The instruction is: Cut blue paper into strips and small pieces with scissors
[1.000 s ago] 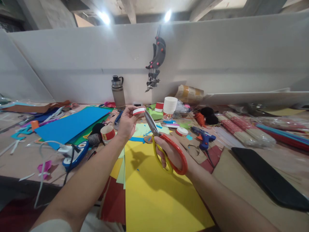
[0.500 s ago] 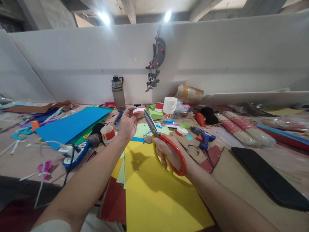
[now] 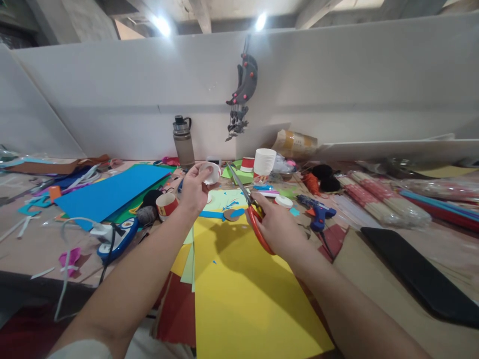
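Observation:
Between the thumb and fingers of my left hand (image 3: 193, 192) is the cut-down bottom of a paper cup (image 3: 213, 174), its round white face turned toward me. My right hand (image 3: 279, 224) grips a pair of scissors (image 3: 258, 227) by the red and yellow handles, the blades pointing up and away, apart from the cup piece. Below both hands lies a large yellow sheet (image 3: 239, 294). On its far part are a blue strip (image 3: 211, 215), small blue scraps and a brown disc (image 3: 231, 215).
Left are a red-and-white cup (image 3: 166, 205), blue sheet (image 3: 112, 192) and power strip (image 3: 121, 239). Behind stand a bottle (image 3: 183, 142) and stacked paper cups (image 3: 264, 162). Right are a glue gun (image 3: 318, 213), packs of sticks (image 3: 381, 199) and a black phone-shaped slab (image 3: 415, 276).
The cup piece in my left hand has tipped, so its round face shows instead of its red-banded side. The scissors have turned and moved right, away from the piece.

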A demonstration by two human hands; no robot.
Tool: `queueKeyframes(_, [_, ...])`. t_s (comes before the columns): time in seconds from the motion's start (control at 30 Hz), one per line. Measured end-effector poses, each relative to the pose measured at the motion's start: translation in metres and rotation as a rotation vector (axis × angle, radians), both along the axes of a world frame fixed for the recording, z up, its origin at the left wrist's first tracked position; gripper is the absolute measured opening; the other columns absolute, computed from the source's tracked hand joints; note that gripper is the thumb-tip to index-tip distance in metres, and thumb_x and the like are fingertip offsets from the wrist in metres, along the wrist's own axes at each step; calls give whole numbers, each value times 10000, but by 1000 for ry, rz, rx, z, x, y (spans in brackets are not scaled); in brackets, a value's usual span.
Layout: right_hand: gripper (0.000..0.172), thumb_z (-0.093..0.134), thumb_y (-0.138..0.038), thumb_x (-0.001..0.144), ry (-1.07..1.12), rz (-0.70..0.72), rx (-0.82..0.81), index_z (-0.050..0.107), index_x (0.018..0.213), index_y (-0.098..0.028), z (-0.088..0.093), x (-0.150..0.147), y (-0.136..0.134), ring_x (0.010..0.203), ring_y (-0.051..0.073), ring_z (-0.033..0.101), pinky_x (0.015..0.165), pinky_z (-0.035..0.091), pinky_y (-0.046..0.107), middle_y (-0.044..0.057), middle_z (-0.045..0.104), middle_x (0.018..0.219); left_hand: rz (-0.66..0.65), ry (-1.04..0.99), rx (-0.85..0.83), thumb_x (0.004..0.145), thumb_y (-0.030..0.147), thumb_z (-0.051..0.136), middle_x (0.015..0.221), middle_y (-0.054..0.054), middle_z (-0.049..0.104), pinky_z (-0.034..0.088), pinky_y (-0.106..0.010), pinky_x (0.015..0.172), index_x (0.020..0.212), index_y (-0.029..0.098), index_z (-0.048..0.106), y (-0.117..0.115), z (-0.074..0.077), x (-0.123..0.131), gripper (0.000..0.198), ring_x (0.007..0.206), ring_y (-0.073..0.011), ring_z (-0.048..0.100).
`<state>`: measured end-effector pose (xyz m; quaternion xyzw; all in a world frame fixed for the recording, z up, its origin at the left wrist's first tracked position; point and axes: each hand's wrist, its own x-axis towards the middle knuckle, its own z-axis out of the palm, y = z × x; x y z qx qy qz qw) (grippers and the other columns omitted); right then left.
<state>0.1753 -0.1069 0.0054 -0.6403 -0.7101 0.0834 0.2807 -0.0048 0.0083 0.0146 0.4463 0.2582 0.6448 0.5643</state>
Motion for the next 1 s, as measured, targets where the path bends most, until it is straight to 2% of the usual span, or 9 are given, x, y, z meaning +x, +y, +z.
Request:
queueKeyframes(0.1, [425, 457, -332, 876, -227, -90, 54, 550, 1273, -214, 2, 1, 1, 782, 260, 622, 634, 385, 316, 121, 695, 900, -19, 39, 17, 664, 282, 759, 780, -41, 687, 460, -194, 443, 854, 171, 612, -2, 1, 1, 264, 692, -157, 659])
queueKeyframes(0.23, [415, 455, -341, 887, -330, -132, 92, 558, 1270, -218, 0, -3, 2, 869, 271, 623, 678, 386, 316, 123, 694, 939, 21, 73, 14, 633, 298, 787, 780, -33, 686, 466, -199, 442, 852, 170, 619, -4, 3, 2, 304, 646, -144, 645])
queueKeyframes(0.57, [394, 454, -362, 896, -377, -150, 92, 561, 1258, -248, -4, -2, 4, 880, 277, 639, 650, 386, 319, 109, 697, 982, 99, 120, 51, 637, 266, 764, 809, -32, 691, 502, -222, 464, 886, 170, 628, -4, 3, 4, 300, 628, -138, 631])
queueKeyframes(0.8, [377, 440, -366, 907, -386, -146, 82, 574, 1244, -264, -4, 3, 8, 855, 262, 655, 596, 378, 303, 99, 711, 1019, 88, 142, 39, 632, 268, 778, 798, -26, 685, 481, -197, 419, 882, 164, 644, -6, 5, 5, 302, 603, -123, 620])
queueKeyframes(1.0, [376, 434, -362, 915, -404, -171, 81, 577, 1254, -279, -3, 2, 7, 863, 264, 663, 573, 370, 297, 95, 717, 1013, 16, 92, -47, 607, 220, 801, 713, -6, 651, 462, -184, 384, 915, 144, 656, -6, 5, 7, 349, 547, -105, 599])
